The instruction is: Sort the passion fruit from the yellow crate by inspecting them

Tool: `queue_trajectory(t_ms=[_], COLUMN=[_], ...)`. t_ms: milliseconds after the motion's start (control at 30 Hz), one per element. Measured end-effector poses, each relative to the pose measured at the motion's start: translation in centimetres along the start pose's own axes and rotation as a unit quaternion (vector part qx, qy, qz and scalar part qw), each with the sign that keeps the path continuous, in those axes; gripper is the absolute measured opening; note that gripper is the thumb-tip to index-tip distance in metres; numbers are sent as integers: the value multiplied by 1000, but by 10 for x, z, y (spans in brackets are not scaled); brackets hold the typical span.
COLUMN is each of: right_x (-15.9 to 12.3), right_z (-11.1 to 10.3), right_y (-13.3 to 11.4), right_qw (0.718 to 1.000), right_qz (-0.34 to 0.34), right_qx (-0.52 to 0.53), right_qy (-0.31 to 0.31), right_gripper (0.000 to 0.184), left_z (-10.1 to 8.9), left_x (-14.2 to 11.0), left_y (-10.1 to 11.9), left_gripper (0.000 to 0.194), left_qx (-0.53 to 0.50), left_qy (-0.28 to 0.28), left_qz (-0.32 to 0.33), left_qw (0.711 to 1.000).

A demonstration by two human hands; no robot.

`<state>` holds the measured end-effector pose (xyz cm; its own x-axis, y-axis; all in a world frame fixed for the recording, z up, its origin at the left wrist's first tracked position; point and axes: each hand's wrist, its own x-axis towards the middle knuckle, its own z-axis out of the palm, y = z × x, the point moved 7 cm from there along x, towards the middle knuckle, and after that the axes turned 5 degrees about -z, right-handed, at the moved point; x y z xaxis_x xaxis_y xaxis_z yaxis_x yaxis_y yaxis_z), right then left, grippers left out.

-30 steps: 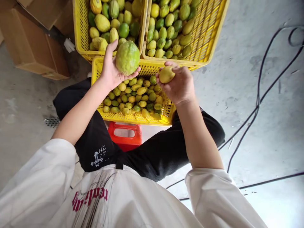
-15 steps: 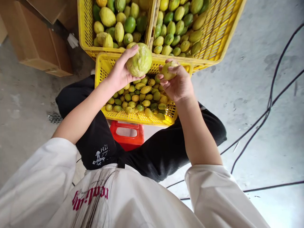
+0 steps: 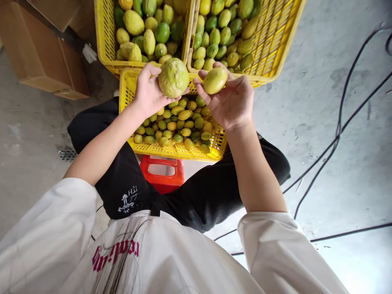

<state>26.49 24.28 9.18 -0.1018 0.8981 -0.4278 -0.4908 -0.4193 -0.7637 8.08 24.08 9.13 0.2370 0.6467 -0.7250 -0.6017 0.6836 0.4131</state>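
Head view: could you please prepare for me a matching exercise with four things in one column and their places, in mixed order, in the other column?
Column 1
1. Larger held fruit
2. Smaller held fruit
3. Red plastic object
4. Black cables

Column 2
A. On the grey floor, at the right of the picture
B. In the right hand
C. Between the legs in black trousers
D. In the left hand

Right pairs: 1-D, 2-B, 3-C, 4-A

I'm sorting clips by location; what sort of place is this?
Probably a produce storage or packing area: yellow plastic crates hold green and yellow citrus fruits, with cardboard boxes nearby on a grey, concrete-looking floor.
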Motion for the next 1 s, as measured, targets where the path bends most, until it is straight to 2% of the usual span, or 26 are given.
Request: queue_trajectory(t_ms=[133,300,433,567,700,867,1000], right_x=[1,-3,-2,8,18,22,19], right_z=[-6,1,1,-3,2,14,13], right_y=[9,15,14,21,32,30,26], right_qw=[1000,999,1000,1000,999,998,998], right_qz=[10,9,5,13,39,21,14], right_qx=[-20,31,13,0,29,24,-16], right_qy=[17,-21,-26,-21,-18,-60,-52], right_gripper=[41,38,34,31,35,41,38], left_z=[1,-4,-9,-3,2,-3,-1], left_x=[-1,7,13,7,1,4,2], left_y=[0,5,1,-1,-3,0,6], left_gripper=[47,49,48,40,45,46,46], left_qx=[-1,-22,-30,-1,-4,-38,-33], left_qy=[-10,-12,-17,-22,-28,-9,-5], left_qz=[1,36,25,18,14,24,37], left_qw=[1000,999,999,1000,1000,999,999])
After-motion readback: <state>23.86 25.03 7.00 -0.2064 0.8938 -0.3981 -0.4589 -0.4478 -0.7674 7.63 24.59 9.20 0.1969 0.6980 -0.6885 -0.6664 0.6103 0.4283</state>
